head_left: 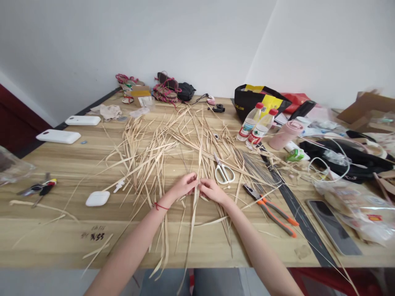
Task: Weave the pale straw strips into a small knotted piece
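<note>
My left hand [184, 186] and my right hand [212, 190] face each other close above the table, with curled fingers. Both grip a long pale straw strip [200, 154], which runs away from me past the fingertips and trails down toward my lap. A broad tangle of loose straw strips [148, 160] spreads around and beyond my hands. Just right of my right hand lie white-handled scissors [224, 173], their blades among the straw. Farther right rest pliers [271, 209] with orange-and-grey handles. The exact finger contact on the strip is partly hidden.
Two water bottles [260, 128], a pink cup [286, 134] and a black-and-yellow bag [259, 100] stand at the back right. A phone [332, 227] lies near the right edge. At left are a white case [98, 198], keys [40, 188] and two white devices [58, 136].
</note>
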`<move>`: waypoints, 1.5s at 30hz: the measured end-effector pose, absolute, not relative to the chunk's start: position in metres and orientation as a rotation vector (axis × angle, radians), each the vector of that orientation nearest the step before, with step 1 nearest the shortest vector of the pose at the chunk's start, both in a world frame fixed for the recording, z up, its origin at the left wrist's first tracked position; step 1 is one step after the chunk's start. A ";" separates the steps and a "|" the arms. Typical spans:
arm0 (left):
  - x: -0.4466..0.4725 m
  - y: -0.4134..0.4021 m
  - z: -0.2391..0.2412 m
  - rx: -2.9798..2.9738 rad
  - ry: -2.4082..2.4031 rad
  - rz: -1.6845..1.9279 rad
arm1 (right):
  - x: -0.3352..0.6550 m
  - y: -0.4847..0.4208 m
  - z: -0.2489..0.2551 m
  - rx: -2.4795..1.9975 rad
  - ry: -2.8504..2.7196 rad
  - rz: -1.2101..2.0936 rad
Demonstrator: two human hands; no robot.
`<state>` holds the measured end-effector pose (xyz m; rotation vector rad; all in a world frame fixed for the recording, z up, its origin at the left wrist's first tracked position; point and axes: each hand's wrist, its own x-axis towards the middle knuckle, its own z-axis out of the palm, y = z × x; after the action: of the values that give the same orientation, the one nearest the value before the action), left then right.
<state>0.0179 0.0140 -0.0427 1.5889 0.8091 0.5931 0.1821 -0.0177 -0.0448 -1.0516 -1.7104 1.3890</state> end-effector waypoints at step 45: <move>0.017 0.014 -0.037 1.544 0.732 0.553 | 0.181 -0.018 -0.047 -1.085 -1.669 1.324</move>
<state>0.0166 0.0144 -0.0367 1.5441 0.7320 0.5527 0.1807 -0.0176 -0.0475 -1.0854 -1.6690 1.3238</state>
